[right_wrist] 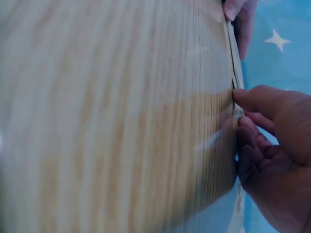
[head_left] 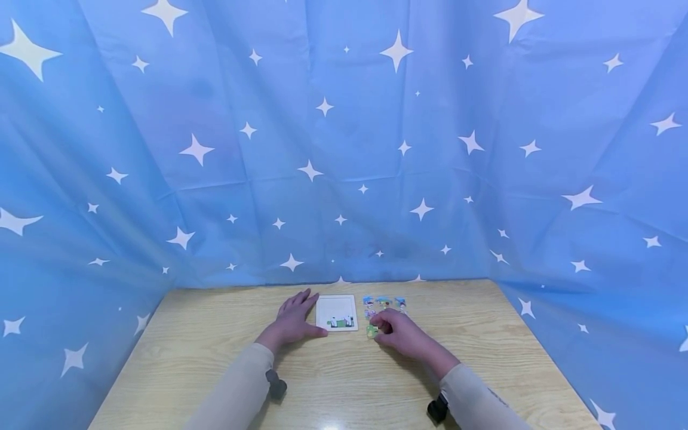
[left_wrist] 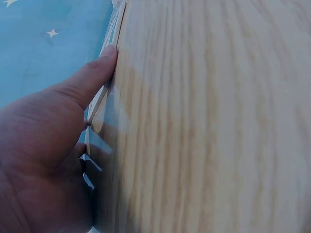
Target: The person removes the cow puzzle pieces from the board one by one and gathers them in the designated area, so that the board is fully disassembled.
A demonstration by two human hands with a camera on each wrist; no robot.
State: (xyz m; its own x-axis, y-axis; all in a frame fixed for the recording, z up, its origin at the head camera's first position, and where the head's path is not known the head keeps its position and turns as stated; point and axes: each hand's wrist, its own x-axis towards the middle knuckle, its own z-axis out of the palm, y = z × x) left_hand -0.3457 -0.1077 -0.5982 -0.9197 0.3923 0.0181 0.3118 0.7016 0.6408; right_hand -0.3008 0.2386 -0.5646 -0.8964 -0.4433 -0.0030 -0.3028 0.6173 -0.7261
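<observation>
A white square puzzle tray (head_left: pixel 334 304) lies on the table, with joined picture pieces (head_left: pixel 341 322) along its lower right. My left hand (head_left: pixel 292 321) rests at the tray's left side, its fingers spread along the edge. In the left wrist view the thumb (left_wrist: pixel 95 73) lies straight against the tray's rim. To the right of the tray, my right hand (head_left: pixel 402 334) pinches a green puzzle piece (head_left: pixel 371 331) between thumb and fingers, low over the table. In the right wrist view my right hand (right_wrist: pixel 277 131) hides most of that piece.
Several loose puzzle pieces (head_left: pixel 383 301) lie just beyond my right hand, partly covered by it. The wooden table (head_left: pixel 344 382) reaches back to a blue curtain (head_left: pixel 344 149) with white stars, which also closes both sides.
</observation>
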